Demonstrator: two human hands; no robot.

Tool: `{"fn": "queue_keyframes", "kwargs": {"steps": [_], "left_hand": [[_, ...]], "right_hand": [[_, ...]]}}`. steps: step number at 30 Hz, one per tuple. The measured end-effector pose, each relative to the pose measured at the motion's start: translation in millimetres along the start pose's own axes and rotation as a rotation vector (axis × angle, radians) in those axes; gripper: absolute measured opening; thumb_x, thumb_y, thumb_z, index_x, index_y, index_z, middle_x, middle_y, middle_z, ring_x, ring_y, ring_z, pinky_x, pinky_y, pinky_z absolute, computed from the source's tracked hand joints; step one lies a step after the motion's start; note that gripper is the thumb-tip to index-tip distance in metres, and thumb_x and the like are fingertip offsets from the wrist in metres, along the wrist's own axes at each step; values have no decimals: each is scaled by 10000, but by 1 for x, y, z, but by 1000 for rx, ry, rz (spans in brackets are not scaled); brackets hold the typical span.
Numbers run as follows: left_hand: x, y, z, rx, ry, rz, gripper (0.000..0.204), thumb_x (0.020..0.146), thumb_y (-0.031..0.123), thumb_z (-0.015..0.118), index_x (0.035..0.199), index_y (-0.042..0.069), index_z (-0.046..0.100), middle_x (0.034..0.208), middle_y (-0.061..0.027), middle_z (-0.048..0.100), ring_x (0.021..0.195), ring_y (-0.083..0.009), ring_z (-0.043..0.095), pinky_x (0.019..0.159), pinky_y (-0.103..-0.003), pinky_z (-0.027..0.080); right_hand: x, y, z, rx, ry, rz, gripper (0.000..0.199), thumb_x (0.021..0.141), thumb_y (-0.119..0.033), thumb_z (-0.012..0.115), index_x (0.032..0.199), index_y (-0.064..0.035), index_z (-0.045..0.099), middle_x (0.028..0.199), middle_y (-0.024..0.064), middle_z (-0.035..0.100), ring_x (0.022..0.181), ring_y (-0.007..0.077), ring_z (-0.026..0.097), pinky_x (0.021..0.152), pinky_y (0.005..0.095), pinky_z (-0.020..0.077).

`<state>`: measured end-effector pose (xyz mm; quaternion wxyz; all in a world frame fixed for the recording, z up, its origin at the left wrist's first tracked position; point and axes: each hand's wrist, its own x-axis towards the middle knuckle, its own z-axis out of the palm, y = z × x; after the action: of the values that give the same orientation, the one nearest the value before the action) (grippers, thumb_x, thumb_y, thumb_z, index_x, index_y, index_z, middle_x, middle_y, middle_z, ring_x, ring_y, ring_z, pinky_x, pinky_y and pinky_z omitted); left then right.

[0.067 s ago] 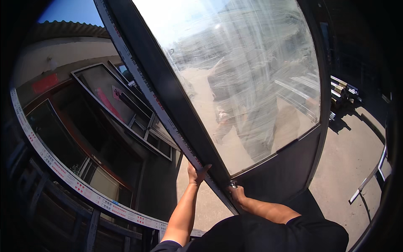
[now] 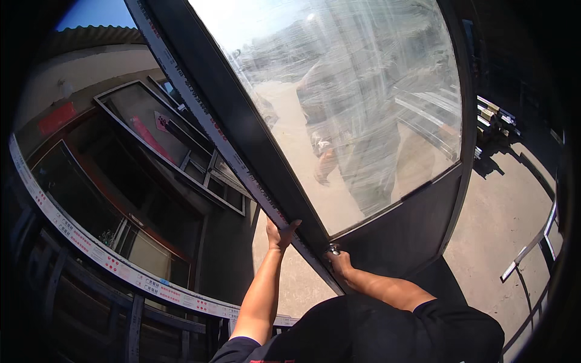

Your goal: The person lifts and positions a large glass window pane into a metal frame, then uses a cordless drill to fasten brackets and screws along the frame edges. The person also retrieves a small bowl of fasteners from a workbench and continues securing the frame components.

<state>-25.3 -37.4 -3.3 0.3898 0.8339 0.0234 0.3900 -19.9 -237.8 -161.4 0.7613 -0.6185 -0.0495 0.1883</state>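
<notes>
A tall dark-framed door (image 2: pixel 260 145) stands tilted across the view in front of me. Its glass pane (image 2: pixel 357 103) is streaked and smeared, and a dark solid panel (image 2: pixel 387 233) fills the lower part. My left hand (image 2: pixel 280 234) grips the film-covered edge of the frame, thumb across the dark face; its other fingers are mostly hidden behind the edge. Close by on the right, my right hand (image 2: pixel 341 264) is closed at a small shiny metal handle (image 2: pixel 333 248) on the same upright, just below the pane's corner.
At left, a long film-wrapped profile (image 2: pixel 112 264) curves past dark metal bars (image 2: pixel 134 327). Behind it, a window frame (image 2: pixel 163 154) leans by a red-brown doorway (image 2: pixel 72 145). Metal profiles (image 2: pixel 493 115) lie piled at far right, with a thin frame piece (image 2: pixel 526 257) on the ground nearer.
The door has shifted slightly to the left in view. Both hands appear a little higher and further left, with their grips unchanged.
</notes>
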Motion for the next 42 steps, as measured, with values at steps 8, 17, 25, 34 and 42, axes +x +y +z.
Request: {"fn": "queue_keyframes", "kwargs": {"steps": [8, 17, 25, 34, 42], "left_hand": [[4, -32, 8, -177, -4, 99, 686, 706, 211, 933, 1248, -33, 590, 1178, -115, 670, 1091, -250, 625, 991, -367, 489], [8, -40, 11, -309, -74, 73, 591, 783, 98, 876, 1276, -38, 579, 1209, -105, 648, 1086, -221, 620, 994, -349, 492], [10, -42, 13, -314, -83, 83, 585, 822, 140, 867, 1291, -47, 572, 1234, -119, 646, 1089, -237, 621, 1016, -349, 486], [8, -38, 13, -391, -129, 56, 688, 807, 162, 885, 1346, -37, 507, 1256, -133, 620, 1109, -237, 611, 1017, -353, 499], [8, -49, 13, -427, -133, 87, 857, 712, 164, 952, 1388, 8, 449, 1281, -132, 584, 1123, -244, 593, 1045, -363, 488]], "right_hand": [[30, 23, 6, 69, -47, 77, 230, 811, -192, 770, 811, -24, 613, 612, 28, 540, 462, 137, 505, 420, 318, 370], [35, 21, 13, 1, 34, 159, 235, 768, -217, 773, 741, -13, 660, 667, 35, 603, 546, 116, 523, 488, 310, 392], [26, 11, 16, 744, -175, 485, 203, 886, -344, 651, 863, -162, 564, 597, -29, 414, 448, 88, 323, 414, 257, 238], [25, 20, 10, 801, -268, 463, 245, 929, -389, 606, 1046, -179, 560, 600, -38, 403, 448, 74, 312, 407, 235, 239], [11, 11, 1, 822, -291, 433, 213, 912, -353, 622, 913, -165, 520, 587, -49, 387, 448, 67, 320, 404, 223, 237]]}}
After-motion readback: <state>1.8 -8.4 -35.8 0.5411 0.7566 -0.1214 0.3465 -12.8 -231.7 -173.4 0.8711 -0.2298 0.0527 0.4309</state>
